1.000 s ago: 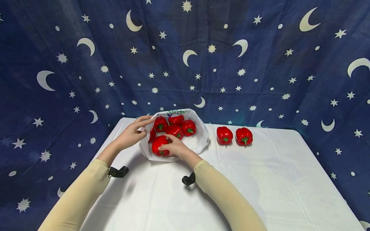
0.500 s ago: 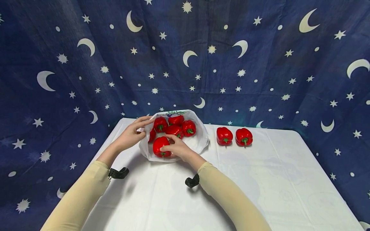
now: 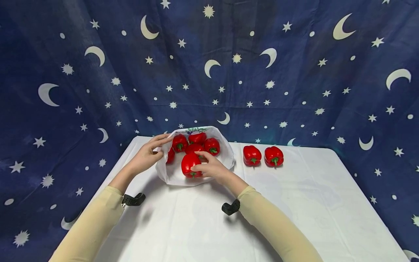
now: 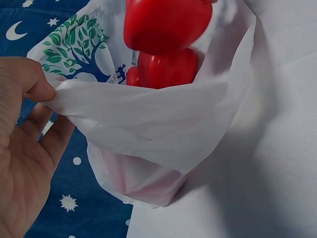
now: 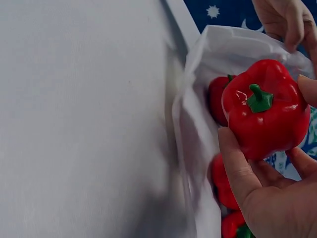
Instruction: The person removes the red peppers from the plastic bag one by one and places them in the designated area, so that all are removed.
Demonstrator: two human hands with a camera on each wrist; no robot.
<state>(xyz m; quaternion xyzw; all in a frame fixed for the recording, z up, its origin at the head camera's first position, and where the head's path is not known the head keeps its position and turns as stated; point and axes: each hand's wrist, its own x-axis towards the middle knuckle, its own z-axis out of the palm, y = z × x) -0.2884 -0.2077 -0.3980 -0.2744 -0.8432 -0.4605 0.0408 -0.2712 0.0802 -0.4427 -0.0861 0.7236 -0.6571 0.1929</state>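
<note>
My right hand (image 3: 212,168) grips a red bell pepper (image 5: 267,111) with a green stem, thumb on one side and fingers on the other. It is over the mouth of a white plastic bag (image 3: 175,178) that lies open toward me. Several more red bell peppers (image 3: 212,145) sit inside the bag. At the bag's left edge my left hand (image 3: 145,156) pinches the rim between thumb and fingers, which shows close up in the left wrist view, where the bag's green and blue tree print (image 4: 77,49) also appears.
Two red bell peppers, one (image 3: 252,155) beside the other (image 3: 274,156), stand on the white-covered table (image 3: 314,203) to the right of the bag. A dark blue cloth (image 3: 183,72) with moons and stars hangs behind the table.
My right hand has moved to the right with the bell pepper, from the bag's lower left toward its middle. The left hand keeps its hold on the rim.
</note>
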